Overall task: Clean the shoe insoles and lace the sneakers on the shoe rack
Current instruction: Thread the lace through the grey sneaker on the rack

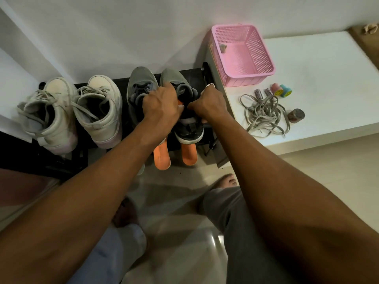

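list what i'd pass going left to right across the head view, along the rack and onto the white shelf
left white sneaker → right white sneaker → left grey sneaker → right grey sneaker → loose laces → brown pot. The pink basket overlaps the laces, so it is left out.

No word, brand or number can be read anywhere. On the white table lie two small cylinders, the pink cylinder and the teal cylinder. Each carries a yellow smiley face on its end. Just beside them, two small tubes bear dark printed letters, but these are too small to read.
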Demonstrator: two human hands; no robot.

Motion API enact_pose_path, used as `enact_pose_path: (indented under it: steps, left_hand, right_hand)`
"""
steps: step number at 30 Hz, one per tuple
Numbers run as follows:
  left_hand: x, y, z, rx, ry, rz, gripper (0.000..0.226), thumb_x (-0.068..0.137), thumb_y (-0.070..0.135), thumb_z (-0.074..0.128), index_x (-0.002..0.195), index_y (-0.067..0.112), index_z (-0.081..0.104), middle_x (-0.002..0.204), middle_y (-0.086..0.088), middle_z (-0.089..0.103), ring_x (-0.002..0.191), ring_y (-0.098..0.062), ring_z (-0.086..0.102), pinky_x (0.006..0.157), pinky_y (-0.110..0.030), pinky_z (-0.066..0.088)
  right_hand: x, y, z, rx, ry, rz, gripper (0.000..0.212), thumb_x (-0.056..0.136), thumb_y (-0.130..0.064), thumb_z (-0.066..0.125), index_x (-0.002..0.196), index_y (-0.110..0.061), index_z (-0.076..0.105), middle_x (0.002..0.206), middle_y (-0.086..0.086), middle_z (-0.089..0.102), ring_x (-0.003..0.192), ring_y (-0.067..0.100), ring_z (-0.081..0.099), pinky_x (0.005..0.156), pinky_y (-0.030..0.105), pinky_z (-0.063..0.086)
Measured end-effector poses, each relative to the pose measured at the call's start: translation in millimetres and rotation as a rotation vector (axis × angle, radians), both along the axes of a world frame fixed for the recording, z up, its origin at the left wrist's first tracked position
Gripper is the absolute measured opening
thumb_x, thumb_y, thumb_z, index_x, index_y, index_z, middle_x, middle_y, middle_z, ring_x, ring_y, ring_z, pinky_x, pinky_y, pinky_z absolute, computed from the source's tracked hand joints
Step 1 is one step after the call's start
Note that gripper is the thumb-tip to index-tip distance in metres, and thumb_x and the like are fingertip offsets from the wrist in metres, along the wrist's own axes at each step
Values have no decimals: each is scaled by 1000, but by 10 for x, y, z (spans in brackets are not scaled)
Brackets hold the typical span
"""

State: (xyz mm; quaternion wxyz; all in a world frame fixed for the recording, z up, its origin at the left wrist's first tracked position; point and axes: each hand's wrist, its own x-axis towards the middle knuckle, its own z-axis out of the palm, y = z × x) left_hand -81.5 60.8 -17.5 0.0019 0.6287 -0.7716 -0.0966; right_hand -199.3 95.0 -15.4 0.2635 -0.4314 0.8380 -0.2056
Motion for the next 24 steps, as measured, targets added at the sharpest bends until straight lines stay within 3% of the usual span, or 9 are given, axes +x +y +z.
enact_pose_path:
  steps: [6, 10, 19, 21, 24]
  left_hand:
    - [-11, 31, 10, -40, -80, -14, 62, 87, 43, 73, 130, 8, 44, 123, -16, 64, 111, -37, 64, 71, -41, 44]
    - [-55, 55, -32, -94, -107, 6, 45, 94, 28, 66, 127, 8, 44, 116, -15, 68, 104, -35, 68, 64, -38, 38]
    - [-29, 62, 107, -41, -22, 8, 47, 96, 31, 62, 132, 6, 44, 124, -17, 63, 113, -39, 63, 70, -41, 38]
    - [-11, 94, 256, -28, 6, 13, 50, 95, 31, 62, 134, 6, 42, 125, -18, 62, 113, -39, 62, 73, -43, 42]
    - [12, 196, 523, -56, 71, 8, 48, 95, 30, 60, 133, 8, 42, 121, -19, 63, 108, -41, 62, 78, -45, 47]
  right_hand:
    - [23, -4, -17, -2, -9, 7, 58, 74, -26, 82, 116, -7, 48, 104, 11, 66, 89, 31, 71, 78, 42, 60]
    - [50, 12, -82, -31, 5, 17, 52, 79, -24, 79, 117, -7, 48, 112, 12, 66, 102, 32, 66, 80, 41, 54]
    - [30, -4, -5, -5, -62, 30, 72, 74, -37, 83, 126, -5, 45, 123, 13, 63, 113, 31, 62, 89, 42, 52]
    - [1, 26, 98, -9, -62, 49, 73, 69, -41, 84, 123, -6, 48, 115, 10, 64, 104, 28, 64, 84, 42, 55]
    - [-150, 101, 286, -82, -31, 60, 50, 64, -38, 81, 97, -7, 59, 80, 1, 61, 73, 19, 60, 65, 39, 52]
